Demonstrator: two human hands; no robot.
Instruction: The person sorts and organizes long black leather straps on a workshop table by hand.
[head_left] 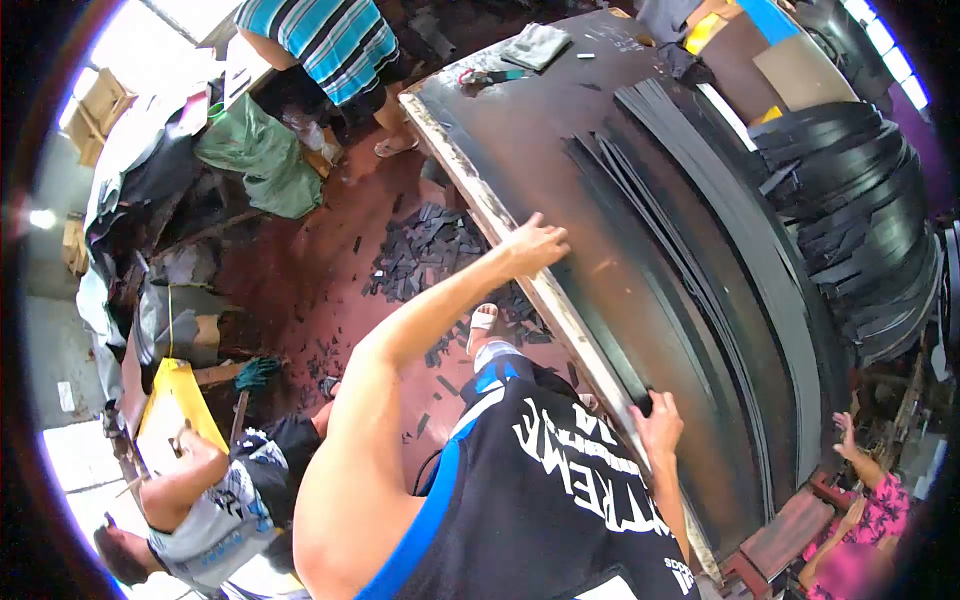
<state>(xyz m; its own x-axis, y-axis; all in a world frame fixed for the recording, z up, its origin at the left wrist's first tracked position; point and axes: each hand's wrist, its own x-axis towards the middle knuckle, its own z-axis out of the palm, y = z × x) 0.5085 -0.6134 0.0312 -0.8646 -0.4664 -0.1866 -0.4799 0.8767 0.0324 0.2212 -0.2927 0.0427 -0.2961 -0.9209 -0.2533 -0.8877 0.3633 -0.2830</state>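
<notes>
My left hand [535,246] is at the near edge of a large dark worktable [610,290], its fingers curled down at the far end of a thin black strip [612,362]. Farther along that edge, my right hand [659,424] pinches the strip's other end between thumb and fingers. The strip lies along the pale, worn table rim [572,335]. Beyond it, a bundle of long narrow black strips [690,270] and a wider stack of grey-black strips [745,235] run lengthwise across the tabletop.
Black offcuts [425,250] litter the red floor beside my feet. A cutter-like tool [495,76] and a grey cloth [537,46] lie at the table's far end. Large black rolled sheets [860,230] stand beyond. Co-workers are at left [215,500], top [325,45] and lower right [870,530].
</notes>
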